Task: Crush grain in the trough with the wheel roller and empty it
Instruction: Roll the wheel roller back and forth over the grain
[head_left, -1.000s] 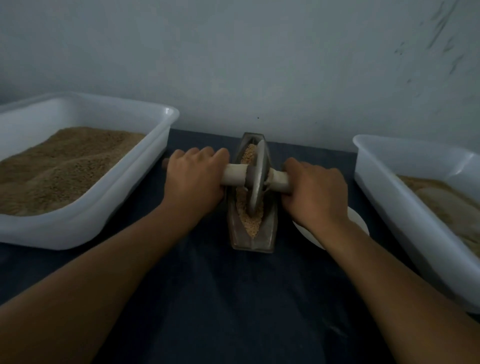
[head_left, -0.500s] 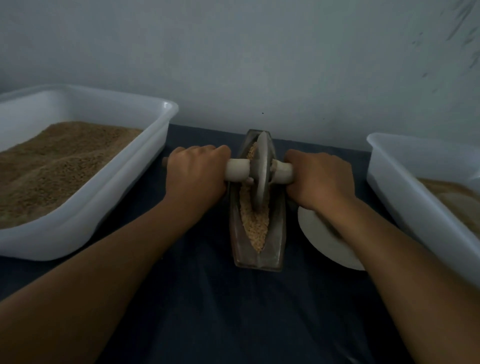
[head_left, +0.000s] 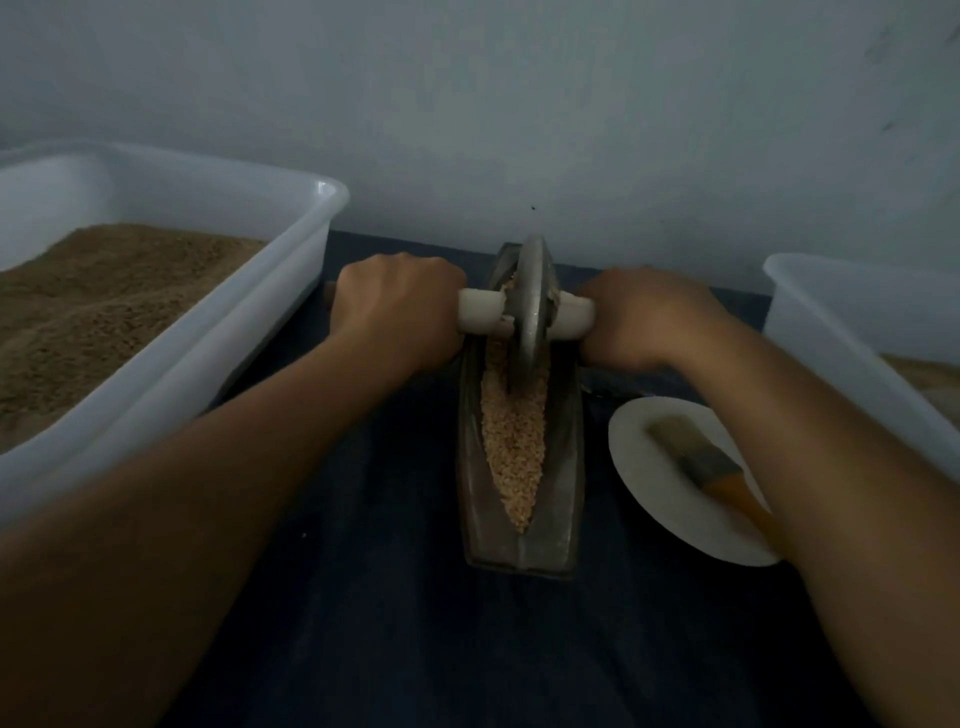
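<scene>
Grey metal disc wheel roller (head_left: 530, 301) sitting upright at far end of dark boat-shaped trough (head_left: 519, 467) of tan grain (head_left: 514, 441), probably handling heavy and rigid, left hand (head_left: 397, 306) and right hand (head_left: 644, 317) gripping with fingers wrapping pale axle handles.

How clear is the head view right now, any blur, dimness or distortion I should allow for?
Head view: dim, flat light, no glare; the grain in the trough reads clearly, but the brush on the plate is soft. Both forearms are smeared near the frame's bottom. Wide-angle bending bows the left tub rim.
</scene>
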